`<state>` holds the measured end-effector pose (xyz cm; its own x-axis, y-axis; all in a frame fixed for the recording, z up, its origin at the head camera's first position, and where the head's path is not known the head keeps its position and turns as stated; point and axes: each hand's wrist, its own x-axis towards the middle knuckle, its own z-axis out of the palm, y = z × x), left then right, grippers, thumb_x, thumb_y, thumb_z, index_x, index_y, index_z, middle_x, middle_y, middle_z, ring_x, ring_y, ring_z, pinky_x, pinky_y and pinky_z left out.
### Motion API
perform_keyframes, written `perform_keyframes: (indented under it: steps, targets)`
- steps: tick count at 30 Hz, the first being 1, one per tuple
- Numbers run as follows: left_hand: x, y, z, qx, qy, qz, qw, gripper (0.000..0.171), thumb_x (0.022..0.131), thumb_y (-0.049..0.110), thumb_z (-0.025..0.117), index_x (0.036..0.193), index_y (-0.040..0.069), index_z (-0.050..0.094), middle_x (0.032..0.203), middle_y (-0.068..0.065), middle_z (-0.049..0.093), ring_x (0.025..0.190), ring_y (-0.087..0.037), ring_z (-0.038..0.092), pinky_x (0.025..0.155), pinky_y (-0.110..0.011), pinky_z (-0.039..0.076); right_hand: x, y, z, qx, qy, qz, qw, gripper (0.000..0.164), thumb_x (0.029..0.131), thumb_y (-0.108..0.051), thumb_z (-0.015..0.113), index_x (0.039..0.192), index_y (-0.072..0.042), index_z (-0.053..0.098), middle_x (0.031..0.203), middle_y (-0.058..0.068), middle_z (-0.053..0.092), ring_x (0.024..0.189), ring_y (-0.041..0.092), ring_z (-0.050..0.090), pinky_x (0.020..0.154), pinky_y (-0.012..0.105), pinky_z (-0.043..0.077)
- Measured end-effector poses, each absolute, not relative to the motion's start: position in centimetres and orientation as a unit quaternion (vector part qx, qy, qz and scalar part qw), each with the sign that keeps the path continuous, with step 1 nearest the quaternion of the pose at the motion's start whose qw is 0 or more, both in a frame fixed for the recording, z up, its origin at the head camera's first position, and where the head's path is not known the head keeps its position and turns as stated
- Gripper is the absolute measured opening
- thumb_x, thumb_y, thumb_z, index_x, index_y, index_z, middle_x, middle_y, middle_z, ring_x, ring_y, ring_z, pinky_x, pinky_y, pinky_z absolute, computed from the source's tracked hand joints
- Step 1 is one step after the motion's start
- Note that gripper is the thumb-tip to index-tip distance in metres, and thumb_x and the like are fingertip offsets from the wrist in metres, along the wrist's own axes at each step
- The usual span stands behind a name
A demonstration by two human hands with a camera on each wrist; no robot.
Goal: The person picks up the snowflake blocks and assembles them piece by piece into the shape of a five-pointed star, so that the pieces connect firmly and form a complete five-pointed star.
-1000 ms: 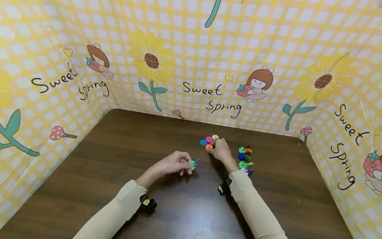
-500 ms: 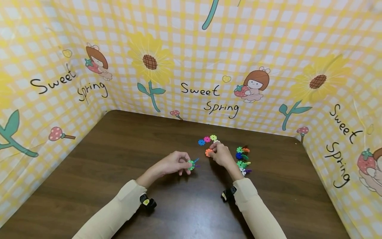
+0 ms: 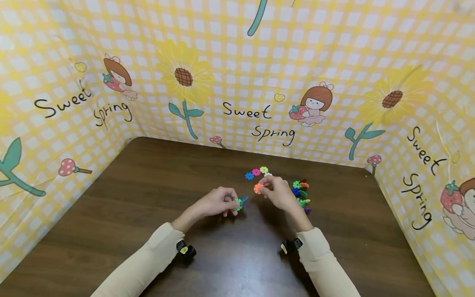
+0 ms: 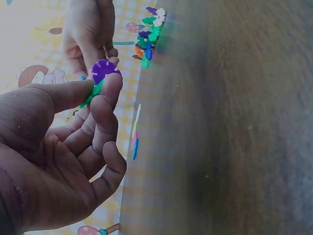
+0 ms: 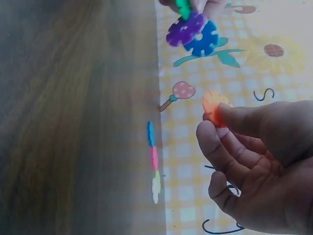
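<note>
My left hand (image 3: 217, 202) pinches a green notched disc (image 3: 238, 204), a snowflake-type building piece, between thumb and forefinger. Joined to that green disc are a purple disc (image 5: 186, 29) and a blue disc (image 5: 203, 40), seen best in the right wrist view. My right hand (image 3: 279, 192) pinches an orange notched disc (image 3: 257, 188) by its edge, a short way to the right of the green one and apart from it. Beyond the right hand lie loose discs: blue (image 3: 249, 176), pink (image 3: 256, 172), yellow (image 3: 264, 169) and a white one partly hidden by the fingers.
Right of my right hand stands a row of joined discs (image 3: 301, 192) in several colours, partly covered by the forearm. The brown wooden table (image 3: 156, 173) is bordered by a yellow checked cloth (image 3: 230, 74) at the back and sides.
The right hand has lifted the orange disc from the loose group and drawn it nearer to me, away from the other discs. The left hand has stayed almost still with its joined discs.
</note>
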<state>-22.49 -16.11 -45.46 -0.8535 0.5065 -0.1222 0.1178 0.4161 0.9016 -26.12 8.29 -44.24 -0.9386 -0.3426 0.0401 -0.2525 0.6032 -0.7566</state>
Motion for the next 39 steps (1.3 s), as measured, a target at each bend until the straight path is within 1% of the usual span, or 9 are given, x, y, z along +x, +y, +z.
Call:
perform_keyframes:
  steps: [5,8,12,15,18,20,25,32,39]
  targets:
    - [-22.6,-15.9,-45.6,0.192,0.825,0.498,0.183,0.012,0.100,0.014,0.063,0.094,0.004,0.061,0.078,-0.007,0.074,0.053,-0.015,0.057,0.060,-0.044,0.054,-25.1,8.5,-43.7,-0.211,0.874,-0.434,0.057,0.005,0.097,-0.013,0.067,0.099,-0.008,0.069,0.087,0.015,0.070,0.075,0.034,0.066,0.061,0.031,0.052]
    - [-22.5,-15.7,-45.5,0.192,0.828,0.494,0.183,0.011,0.100,0.014,0.064,0.094,0.004,0.061,0.078,-0.007,0.074,0.053,-0.015,0.057,0.060,-0.046,0.054,-24.6,8.5,-43.8,-0.227,0.866,-0.440,0.065,0.004,0.097,-0.012,0.067,0.099,-0.008,0.069,0.084,0.016,0.069,0.073,0.035,0.065,0.059,0.030,0.050]
    - [-22.6,-15.5,-45.5,0.198,0.829,0.491,0.181,0.011,0.099,0.013,0.064,0.094,0.005,0.061,0.077,-0.007,0.073,0.053,-0.014,0.057,0.059,-0.046,0.054,-24.2,8.6,-44.0,-0.230,0.865,-0.441,0.067,0.003,0.096,-0.010,0.067,0.099,-0.010,0.069,0.082,0.012,0.068,0.073,0.036,0.066,0.058,0.030,0.050]
    - [-22.6,-15.4,-45.4,0.206,0.830,0.488,0.178,0.010,0.099,0.013,0.064,0.094,0.005,0.061,0.077,-0.006,0.073,0.054,-0.014,0.057,0.059,-0.047,0.054,-24.2,8.7,-44.1,-0.233,0.865,-0.441,0.060,0.003,0.096,-0.009,0.068,0.099,-0.010,0.069,0.081,0.005,0.067,0.071,0.032,0.066,0.059,0.030,0.051]
    - [-22.5,-15.4,-45.3,0.211,0.831,0.485,0.174,0.009,0.099,0.013,0.064,0.095,0.006,0.062,0.077,-0.006,0.073,0.054,-0.014,0.057,0.059,-0.047,0.054,-24.2,8.8,-44.1,-0.239,0.863,-0.442,0.057,0.003,0.095,-0.009,0.068,0.099,-0.009,0.069,0.081,0.003,0.066,0.070,0.029,0.066,0.059,0.030,0.052]
    - [-22.5,-15.3,-45.3,0.214,0.832,0.483,0.169,0.008,0.099,0.014,0.064,0.095,0.007,0.062,0.077,-0.006,0.073,0.054,-0.015,0.057,0.058,-0.046,0.053,-24.2,8.9,-44.0,-0.243,0.862,-0.442,0.057,0.003,0.096,-0.009,0.068,0.099,-0.009,0.069,0.082,0.005,0.067,0.070,0.029,0.066,0.059,0.031,0.052]
    - [-22.7,-15.2,-45.4,0.220,0.833,0.481,0.163,0.007,0.099,0.015,0.065,0.095,0.009,0.064,0.077,-0.007,0.073,0.054,-0.017,0.058,0.055,-0.040,0.052,-24.2,9.2,-43.9,-0.239,0.860,-0.447,0.054,0.003,0.096,-0.009,0.068,0.098,-0.009,0.070,0.083,0.010,0.068,0.071,0.035,0.066,0.058,0.030,0.052]
    - [-22.7,-15.2,-45.3,0.229,0.837,0.473,0.152,0.005,0.099,0.015,0.065,0.095,0.012,0.065,0.077,-0.004,0.073,0.056,-0.022,0.060,0.051,-0.027,0.047,-24.1,9.4,-43.7,-0.238,0.855,-0.456,0.064,0.004,0.095,-0.008,0.068,0.099,-0.010,0.070,0.084,0.004,0.067,0.073,0.036,0.066,0.059,0.031,0.053]
    - [-22.7,-15.0,-45.0,0.229,0.842,0.467,0.145,0.005,0.098,0.016,0.066,0.095,0.013,0.066,0.077,-0.003,0.072,0.055,-0.019,0.059,0.051,-0.027,0.047,-24.1,9.7,-44.1,-0.247,0.852,-0.457,0.063,0.004,0.096,-0.009,0.068,0.100,-0.009,0.070,0.087,0.011,0.069,0.072,0.034,0.066,0.062,0.031,0.054]
